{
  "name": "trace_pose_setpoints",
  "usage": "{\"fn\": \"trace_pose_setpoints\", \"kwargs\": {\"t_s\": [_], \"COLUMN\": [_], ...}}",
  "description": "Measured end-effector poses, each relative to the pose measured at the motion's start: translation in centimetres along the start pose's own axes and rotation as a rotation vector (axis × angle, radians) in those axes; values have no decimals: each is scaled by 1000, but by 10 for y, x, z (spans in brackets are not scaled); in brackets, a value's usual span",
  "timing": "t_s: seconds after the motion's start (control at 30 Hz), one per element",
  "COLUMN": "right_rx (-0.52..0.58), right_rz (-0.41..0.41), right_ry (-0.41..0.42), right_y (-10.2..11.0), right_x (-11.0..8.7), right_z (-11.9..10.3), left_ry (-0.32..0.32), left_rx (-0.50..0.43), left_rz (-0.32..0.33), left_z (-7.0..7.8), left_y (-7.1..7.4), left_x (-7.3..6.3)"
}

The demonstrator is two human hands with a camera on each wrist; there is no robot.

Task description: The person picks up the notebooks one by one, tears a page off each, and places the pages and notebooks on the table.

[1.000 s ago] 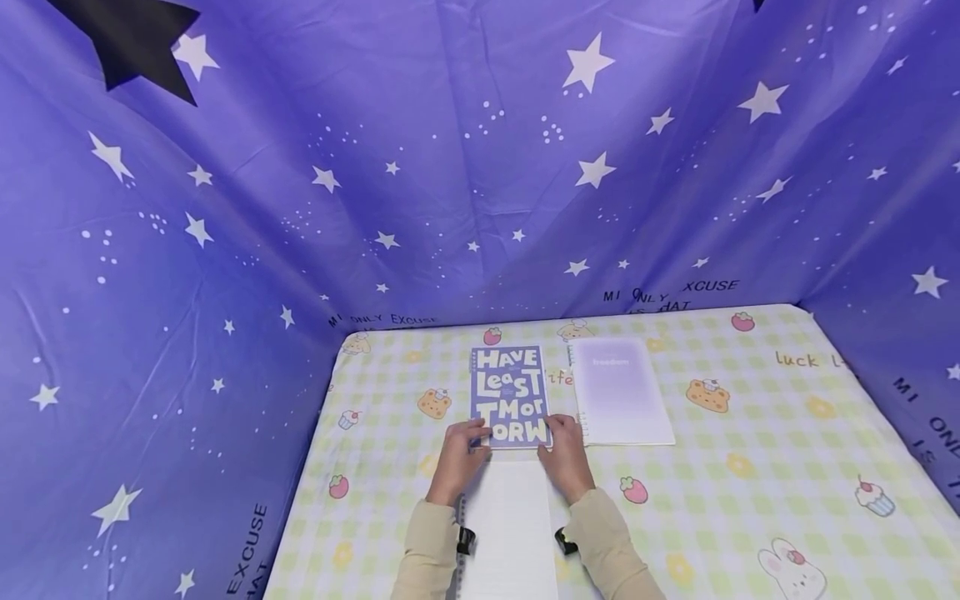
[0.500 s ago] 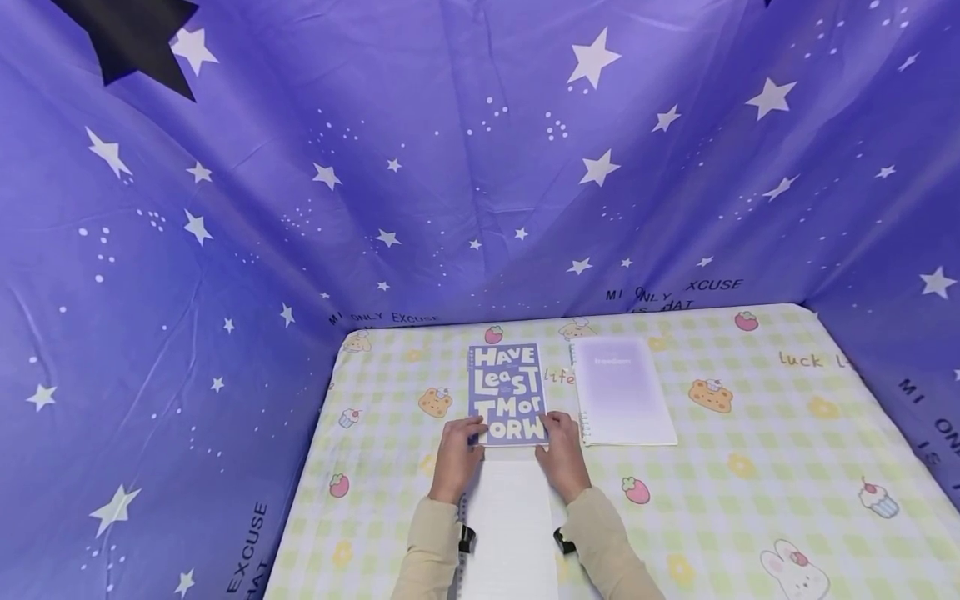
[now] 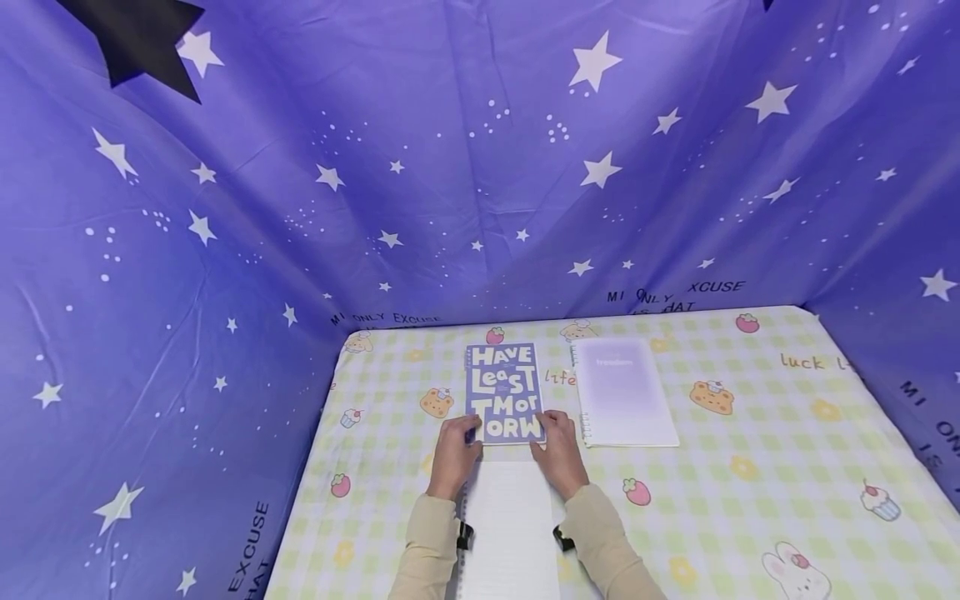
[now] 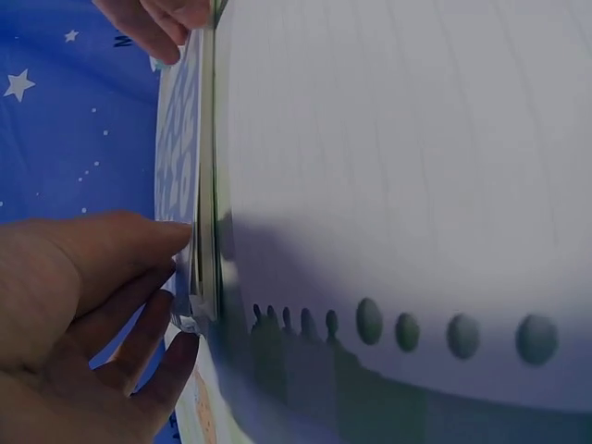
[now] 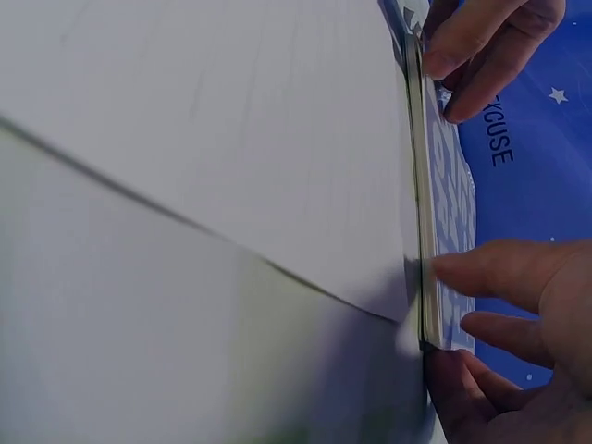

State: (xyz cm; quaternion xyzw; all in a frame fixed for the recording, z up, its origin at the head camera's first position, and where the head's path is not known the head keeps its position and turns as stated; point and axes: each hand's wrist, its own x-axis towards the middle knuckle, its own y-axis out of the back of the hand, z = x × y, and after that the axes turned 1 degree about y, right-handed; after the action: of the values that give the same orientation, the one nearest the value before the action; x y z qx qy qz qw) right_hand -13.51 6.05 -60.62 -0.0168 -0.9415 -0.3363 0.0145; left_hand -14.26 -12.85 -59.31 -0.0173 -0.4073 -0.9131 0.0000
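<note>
A purple spiral notebook [image 3: 505, 393] with big cream lettering lies flat on the table. My left hand [image 3: 453, 454] holds its near left corner, thumb on the near edge and fingers along the left side. At the near right corner my right hand [image 3: 561, 456] holds it in the same way, thumb at the page edges. Between my forearms lies ruled white paper [image 3: 508, 529], with a row of punched holes down its left side. In the left wrist view this ruled paper [image 4: 398, 166] lies just short of the notebook's near edge.
A pale lilac spiral notebook [image 3: 626, 396] lies to the right of the purple one. The table has a green checked cloth [image 3: 780, 450] with printed cartoons. Purple starry curtains [image 3: 480, 167] hang behind the table and at both sides.
Both hands have shifted the purple notebook slightly to the left, widening the gap to the lilac notebook. The hands keep their hold on its near corners.
</note>
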Motion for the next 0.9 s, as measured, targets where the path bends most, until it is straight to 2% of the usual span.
{"fn": "trace_pose_setpoints", "kwargs": {"t_s": [0.2,0.47,0.67,0.9], "right_rx": [42,46,28,-14], "right_rz": [12,76,74,114], "right_ry": [3,58,28,20], "right_y": [10,35,56,77], "right_x": [-1,2,2,-1], "right_z": [2,8,19,38], "left_ry": [9,-71,-108,-201], "left_rx": [5,-28,-51,-32], "left_rz": [15,30,-25,-40], "left_z": [6,22,42,66], "left_y": [0,-5,-22,-45], "left_x": [1,4,4,-1]}}
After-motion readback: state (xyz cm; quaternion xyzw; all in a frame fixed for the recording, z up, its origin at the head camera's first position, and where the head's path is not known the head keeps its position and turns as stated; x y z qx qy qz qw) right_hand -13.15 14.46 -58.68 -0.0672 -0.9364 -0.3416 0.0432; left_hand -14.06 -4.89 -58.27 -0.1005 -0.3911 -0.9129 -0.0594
